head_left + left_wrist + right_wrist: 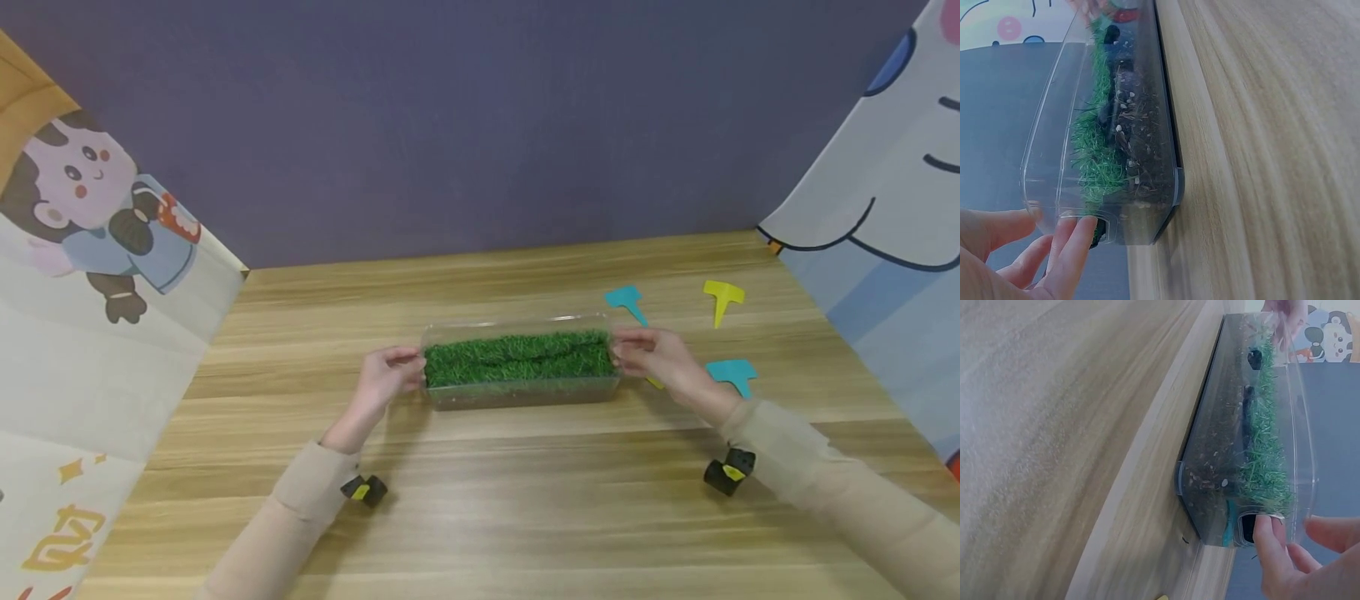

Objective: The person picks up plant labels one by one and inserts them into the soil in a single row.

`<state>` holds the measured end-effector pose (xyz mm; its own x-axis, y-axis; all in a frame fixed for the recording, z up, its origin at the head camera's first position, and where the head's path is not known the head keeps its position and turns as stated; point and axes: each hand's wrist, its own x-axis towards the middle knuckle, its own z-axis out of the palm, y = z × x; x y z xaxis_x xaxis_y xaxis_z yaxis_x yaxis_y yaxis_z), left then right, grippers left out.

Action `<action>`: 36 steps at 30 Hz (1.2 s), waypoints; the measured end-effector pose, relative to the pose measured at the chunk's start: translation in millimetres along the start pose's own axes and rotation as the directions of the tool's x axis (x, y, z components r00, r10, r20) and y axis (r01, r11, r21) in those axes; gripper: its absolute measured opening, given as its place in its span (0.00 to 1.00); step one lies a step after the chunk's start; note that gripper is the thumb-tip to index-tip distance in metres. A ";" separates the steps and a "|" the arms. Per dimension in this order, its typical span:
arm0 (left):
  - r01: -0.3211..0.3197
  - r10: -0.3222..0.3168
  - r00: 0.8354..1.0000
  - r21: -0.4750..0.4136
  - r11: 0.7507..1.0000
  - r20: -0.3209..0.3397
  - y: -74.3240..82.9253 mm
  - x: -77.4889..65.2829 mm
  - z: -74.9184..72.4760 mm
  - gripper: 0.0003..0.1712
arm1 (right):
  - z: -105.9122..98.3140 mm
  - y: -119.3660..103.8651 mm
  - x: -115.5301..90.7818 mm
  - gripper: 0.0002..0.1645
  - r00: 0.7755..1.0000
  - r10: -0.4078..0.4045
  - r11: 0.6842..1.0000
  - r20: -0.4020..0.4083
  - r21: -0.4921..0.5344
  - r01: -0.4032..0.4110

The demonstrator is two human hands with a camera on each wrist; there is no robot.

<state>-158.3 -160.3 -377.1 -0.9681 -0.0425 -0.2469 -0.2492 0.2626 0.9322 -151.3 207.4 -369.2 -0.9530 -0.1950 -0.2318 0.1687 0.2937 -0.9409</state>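
A long clear plastic box [525, 395] lies crosswise in the middle, with strips of green artificial grass [517, 346] along its top. Through its side in the left wrist view, dark soil [1138, 144] with white specks shows below the grass. My left hand [386, 377] grips the left end, thumb at the upper rim and fingers at the handle cutout. At the opposite end my right hand [662, 360] holds it the same way, fingertips in the dark handle opening [1248, 529]. The box's base sits close over the wooden table.
Right of the box lie a blue T-shaped plant label [624, 298], a yellow label [723, 298] and another blue label [732, 372]. A yellow tip [655, 383] shows below my right hand. A dark blue panel [480, 133] stands behind the wooden table [510, 508], with printed panels at both sides.
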 end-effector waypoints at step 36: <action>0.006 -0.006 1.000 -0.011 1.000 0.018 -1.4 -2.6 -1.8 0.19 | -45.4 -14.3 13.8 0.32 0.945 0.097 0.975 0.314 -0.221 -0.027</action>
<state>-155.5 -162.2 -377.3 -0.9660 -0.0271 -0.2570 -0.2554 0.2522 0.9334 -178.3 243.0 -347.7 -0.8049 -0.4490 -0.3880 0.1347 0.4984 -0.8564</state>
